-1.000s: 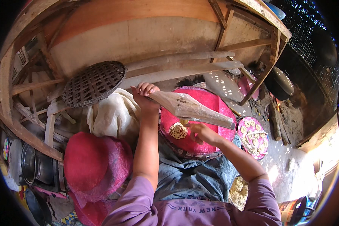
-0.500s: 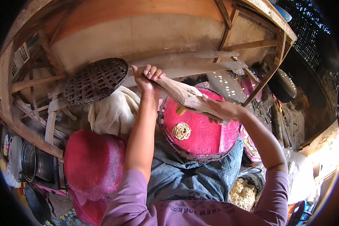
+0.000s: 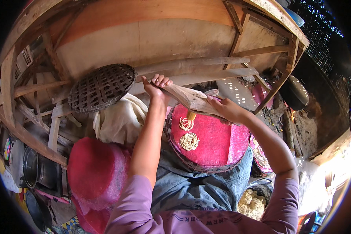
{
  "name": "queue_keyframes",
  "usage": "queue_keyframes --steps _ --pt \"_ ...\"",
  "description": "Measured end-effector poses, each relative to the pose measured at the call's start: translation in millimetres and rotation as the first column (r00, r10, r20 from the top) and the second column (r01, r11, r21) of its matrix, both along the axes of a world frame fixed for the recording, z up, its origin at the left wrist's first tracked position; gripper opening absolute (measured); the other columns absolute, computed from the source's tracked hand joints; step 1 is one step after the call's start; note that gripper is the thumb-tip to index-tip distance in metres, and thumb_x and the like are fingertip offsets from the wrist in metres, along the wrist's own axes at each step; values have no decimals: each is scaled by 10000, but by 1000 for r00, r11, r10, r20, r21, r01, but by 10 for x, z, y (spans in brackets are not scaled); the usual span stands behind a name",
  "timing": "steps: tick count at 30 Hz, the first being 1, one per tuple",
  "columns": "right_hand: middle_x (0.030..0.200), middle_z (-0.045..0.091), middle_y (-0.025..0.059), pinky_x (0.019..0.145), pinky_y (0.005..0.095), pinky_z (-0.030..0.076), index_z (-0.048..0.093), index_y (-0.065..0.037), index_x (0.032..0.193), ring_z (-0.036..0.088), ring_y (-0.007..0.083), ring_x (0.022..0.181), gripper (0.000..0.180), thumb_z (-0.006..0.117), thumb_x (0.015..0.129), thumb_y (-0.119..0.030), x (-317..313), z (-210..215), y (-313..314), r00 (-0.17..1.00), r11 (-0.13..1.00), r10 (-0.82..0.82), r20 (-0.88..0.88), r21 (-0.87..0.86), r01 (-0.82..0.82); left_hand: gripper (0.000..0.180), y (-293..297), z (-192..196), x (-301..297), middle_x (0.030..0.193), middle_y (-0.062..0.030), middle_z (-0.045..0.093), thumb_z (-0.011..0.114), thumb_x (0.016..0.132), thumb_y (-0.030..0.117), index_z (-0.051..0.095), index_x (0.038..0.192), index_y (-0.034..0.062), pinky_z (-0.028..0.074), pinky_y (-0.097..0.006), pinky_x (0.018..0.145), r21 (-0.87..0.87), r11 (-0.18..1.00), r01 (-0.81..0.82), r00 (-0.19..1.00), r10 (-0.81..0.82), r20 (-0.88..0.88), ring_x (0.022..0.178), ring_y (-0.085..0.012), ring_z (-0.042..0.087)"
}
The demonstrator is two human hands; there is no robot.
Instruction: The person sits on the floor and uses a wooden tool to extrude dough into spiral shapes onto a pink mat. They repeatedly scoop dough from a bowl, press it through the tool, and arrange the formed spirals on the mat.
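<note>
My left hand (image 3: 156, 86) grips the far end of a wooden noodle press (image 3: 191, 100), and my right hand (image 3: 224, 109) holds its near end. The press hangs over a round basket tray covered with pink cloth (image 3: 222, 140) that rests on my lap. A thin strand of pale dough comes down from the press spout (image 3: 191, 115) onto a small coil (image 3: 186, 124). A second noodle coil (image 3: 189, 141) lies just below it on the pink cloth.
A stack of pink covered trays (image 3: 95, 175) stands at my left. A dark woven basket (image 3: 101, 87) leans on wooden beams beside a white cloth (image 3: 119, 119). Another pink tray with coils (image 3: 259, 156) lies at right, a bowl of pale dough (image 3: 251, 202) below it.
The press rose and swung over the tray's upper left. One coil lay on the pink cloth before; now a second coil is forming above it under the spout.
</note>
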State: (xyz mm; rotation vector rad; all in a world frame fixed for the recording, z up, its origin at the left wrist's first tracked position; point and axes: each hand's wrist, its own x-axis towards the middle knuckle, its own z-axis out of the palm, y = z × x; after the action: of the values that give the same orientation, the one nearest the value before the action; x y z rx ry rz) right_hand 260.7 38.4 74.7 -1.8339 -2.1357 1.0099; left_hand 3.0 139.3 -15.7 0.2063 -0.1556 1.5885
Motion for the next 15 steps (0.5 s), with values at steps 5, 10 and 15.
queue_keyframes --steps 5,10,15 --pt "495 488 64 452 335 449 637 8 716 513 169 435 800 336 934 -700 -109 -61 -33 999 1000 -22 -46 -13 22 636 -10 98 -186 465 63 273 272 884 748 322 549 210 313 -301 533 65 998 -12 999 15 -44 417 -116 278" --pt "503 507 83 482 347 463 623 14 679 545 189 460 797 355 932 -693 52 -151 -130 998 998 -50 -41 -47 49 631 -84 -75 -41 463 73 250 300 877 749 289 539 216 282 -298 523 -108 994 5 998 -12 -67 416 -111 247" --pt "529 542 101 509 361 479 675 30 780 596 209 514 797 382 921 -698 165 -342 -36 997 989 -82 -11 126 83 614 49 -135 263 444 68 277 310 904 699 322 528 213 308 -281 506 -72 997 14 996 -20 -83 396 -106 274"
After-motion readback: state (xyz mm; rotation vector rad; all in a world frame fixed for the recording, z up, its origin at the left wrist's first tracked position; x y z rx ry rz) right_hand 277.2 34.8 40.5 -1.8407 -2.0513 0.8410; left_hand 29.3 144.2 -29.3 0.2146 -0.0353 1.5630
